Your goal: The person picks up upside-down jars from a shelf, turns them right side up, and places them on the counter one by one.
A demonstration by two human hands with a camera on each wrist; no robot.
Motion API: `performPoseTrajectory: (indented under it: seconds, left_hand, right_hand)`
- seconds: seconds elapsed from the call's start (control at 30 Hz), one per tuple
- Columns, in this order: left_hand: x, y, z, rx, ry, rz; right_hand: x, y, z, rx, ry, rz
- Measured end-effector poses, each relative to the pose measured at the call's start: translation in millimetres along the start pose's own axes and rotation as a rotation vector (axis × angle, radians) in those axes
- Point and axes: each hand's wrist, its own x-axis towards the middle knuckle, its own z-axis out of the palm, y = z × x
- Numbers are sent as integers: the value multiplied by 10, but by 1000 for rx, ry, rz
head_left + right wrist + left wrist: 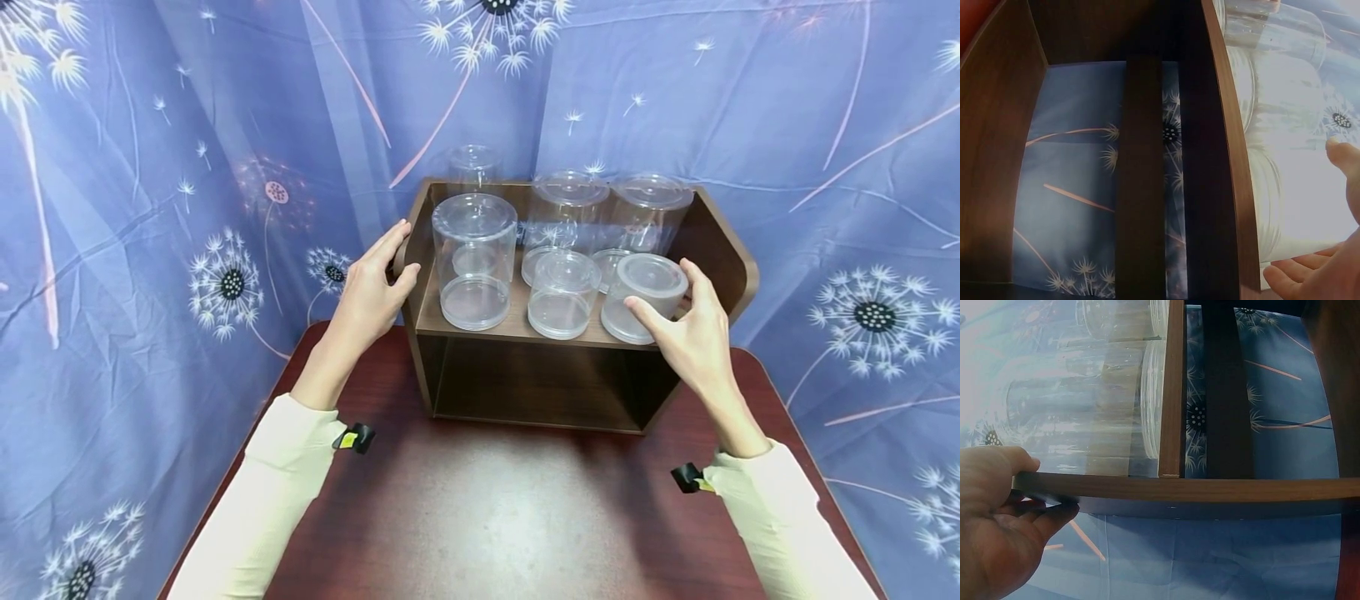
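Note:
My left hand [367,292] grips the left side panel [1210,489] of a brown wooden two-level shelf [491,329], thumb on the inner side and fingers on the outer. At the right end of the upper board, my right hand [701,329] holds a short, whitish see-through jar [637,304], its thumb across the front and fingers round the right side. Beside that jar stands a short clear jar [561,300]. A tall clear jar [475,262] is at the front left, nearest the left hand.
Behind the front row are more tall clear jars, one at the back left [472,162], one at the back middle [570,196] and one at the back right [652,196]. The shelf stands on a dark red table [480,508]. A blue dandelion-patterned curtain [300,108] hangs round it.

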Motion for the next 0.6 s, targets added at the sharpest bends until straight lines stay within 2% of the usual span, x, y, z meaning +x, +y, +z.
performPoseTrajectory:
  seconds: [0.2, 0.6]
  left_hand:
    - [6, 9, 3, 6, 8, 7]
    - [4, 6, 9, 11, 17, 22]
  right_hand:
    - [-4, 9, 17, -2, 29, 3]
    - [-18, 14, 16, 32, 35, 35]
